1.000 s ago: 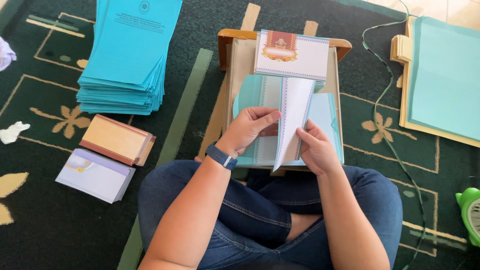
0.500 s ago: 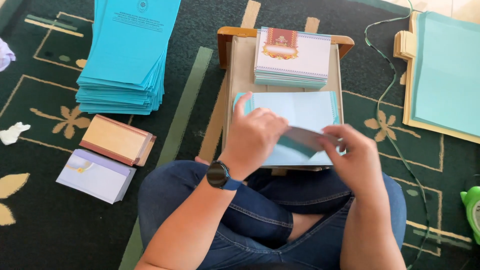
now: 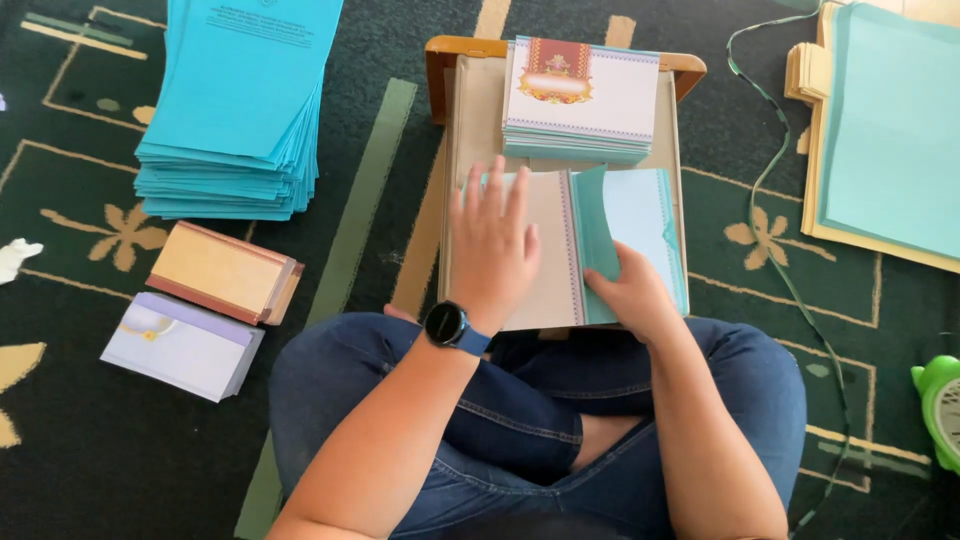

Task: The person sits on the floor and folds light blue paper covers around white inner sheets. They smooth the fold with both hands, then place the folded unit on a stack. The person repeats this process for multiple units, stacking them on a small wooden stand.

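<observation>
My left hand (image 3: 492, 245) lies flat, fingers spread, on the cream inner face of a folded card (image 3: 548, 255) that rests on a small wooden lap desk (image 3: 462, 120). My right hand (image 3: 632, 290) pinches the teal flap (image 3: 598, 230) of the same card, which stands partly raised over the pale blue panel. A dark smartwatch (image 3: 447, 325) is on my left wrist. At the far end of the desk sits a stack of decorated cards (image 3: 582, 100) with a red and gold emblem on top.
A tall pile of blue sheets (image 3: 240, 110) lies on the dark patterned carpet at upper left. Two card stacks, one tan (image 3: 222, 272) and one lavender-white (image 3: 180, 345), sit at left. A board with pale blue sheets (image 3: 890, 130) is at right, a green object (image 3: 940, 405) at the edge.
The white folded sheet I held upright a second ago is down. The card now lies on the desk, my left hand has flattened onto it, and my right hand has shifted to the teal flap.
</observation>
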